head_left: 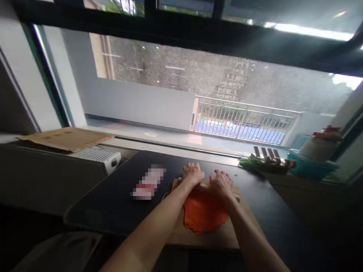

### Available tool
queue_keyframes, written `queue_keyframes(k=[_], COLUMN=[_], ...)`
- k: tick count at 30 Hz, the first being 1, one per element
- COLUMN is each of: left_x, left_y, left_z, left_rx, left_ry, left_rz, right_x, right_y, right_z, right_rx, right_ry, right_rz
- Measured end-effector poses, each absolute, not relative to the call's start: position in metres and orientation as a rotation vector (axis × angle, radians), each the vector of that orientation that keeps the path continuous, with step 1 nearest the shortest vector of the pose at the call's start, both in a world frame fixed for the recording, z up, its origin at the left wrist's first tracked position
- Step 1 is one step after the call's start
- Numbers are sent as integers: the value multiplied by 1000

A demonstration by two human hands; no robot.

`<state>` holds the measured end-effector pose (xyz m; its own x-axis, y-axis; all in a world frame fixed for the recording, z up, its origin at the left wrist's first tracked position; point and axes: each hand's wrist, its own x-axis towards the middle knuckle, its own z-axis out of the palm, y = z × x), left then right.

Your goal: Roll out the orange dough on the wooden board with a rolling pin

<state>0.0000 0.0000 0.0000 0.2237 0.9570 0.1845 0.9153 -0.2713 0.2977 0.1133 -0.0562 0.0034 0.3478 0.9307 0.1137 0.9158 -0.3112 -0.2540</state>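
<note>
both hands press on a pale wooden rolling pin (204, 186) that lies crosswise over the far part of a flat, orange, dough-like sheet (205, 215). the left hand (193, 173) lies toward the pin's left end and the right hand (222, 183) toward its right, the two apart, palms down, fingers slightly spread and reaching over the far side; whether the thumbs hook beneath cannot be told. the sheet sits between the forearms on a light brown wooden board (177, 235), at the near side of a black desk (113, 206); its near edge is ragged and uneven.

the step in hand looks like rolling the sheet flat, with the pin near the far end of a stroke. the next move seems to call for even weight from both hands, keeping the pin level. left of the board lies a pixelated, pink-and-white oblong item (149, 183).
</note>
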Motion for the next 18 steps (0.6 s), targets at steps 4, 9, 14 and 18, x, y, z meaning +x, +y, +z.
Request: queue_keyframes(k=[4, 9, 14, 18], left_x=[-6, -30, -63, -69], left_y=[-25, -71, -96, -80], left_z=[-1, -12, -28, -23], left_rx=[2342, 2486, 2607, 2591], left_ry=[1846, 1767, 1618, 1598], left_rz=[510, 685, 812, 702], right_x=[106, 93, 90, 95], right_y=[-78, -118, -119, -83], right_z=[-3, -15, -15, -4], right_rx=[-2298, -2152, -2147, -2203], right_ry=[-1669, -1776, -1771, -1754], right_rz=[-22, -254, -293, -179])
